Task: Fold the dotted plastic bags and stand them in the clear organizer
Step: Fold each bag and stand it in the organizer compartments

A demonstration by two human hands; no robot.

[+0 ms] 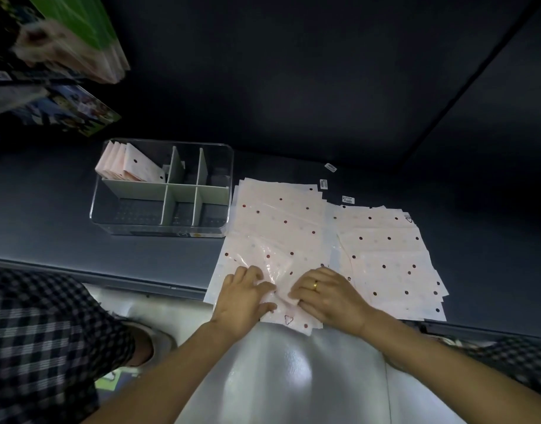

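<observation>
A pile of flat pink dotted plastic bags point(296, 228) lies on the dark shelf, with a second overlapping pile point(391, 258) to its right. On the near edge of the left pile, my left hand point(241, 298) and my right hand point(327, 296) press down on the crumpled top bag point(278, 270), fingers bent onto the plastic. The clear organizer point(162, 231) stands to the left, split by grey dividers. Several folded dotted bags point(131, 165) stand in its back left compartment; the other compartments hold nothing.
Small barcode stickers point(330, 167) lie on the shelf behind the piles. Hanging packaged goods point(79, 35) sit at the upper left. The shelf's front edge point(110, 272) runs just below my hands. A checked sleeve point(42, 338) fills the lower left.
</observation>
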